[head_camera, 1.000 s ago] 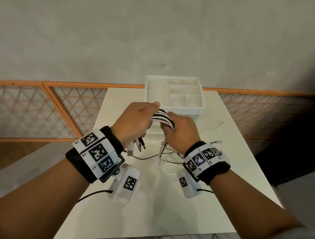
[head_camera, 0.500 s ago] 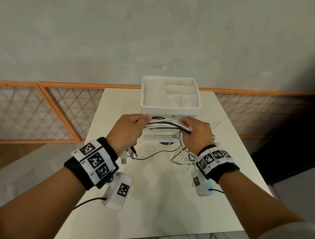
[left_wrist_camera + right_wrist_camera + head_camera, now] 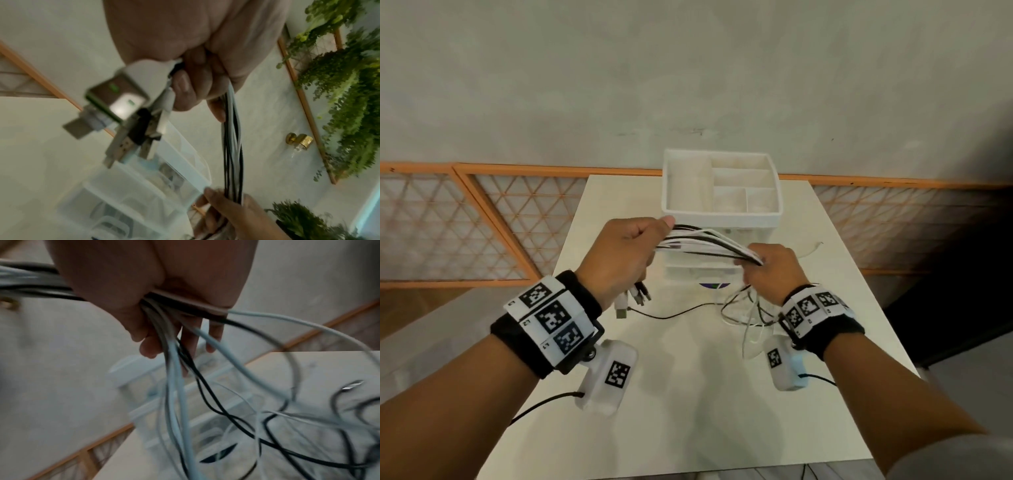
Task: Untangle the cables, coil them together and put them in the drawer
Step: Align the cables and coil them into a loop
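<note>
Cables [image 3: 707, 244], black and white, stretch in a bundle between two hands above a white table [image 3: 688, 411]. Left hand [image 3: 625, 253] has its grip curled round one end, USB plugs [image 3: 633, 298] hanging below its fist. Right hand [image 3: 770, 267] has its grip curled round the other end, loose strands trailing beneath it onto the table. Just beyond both grips stands a white drawer organizer [image 3: 720, 216].
</note>
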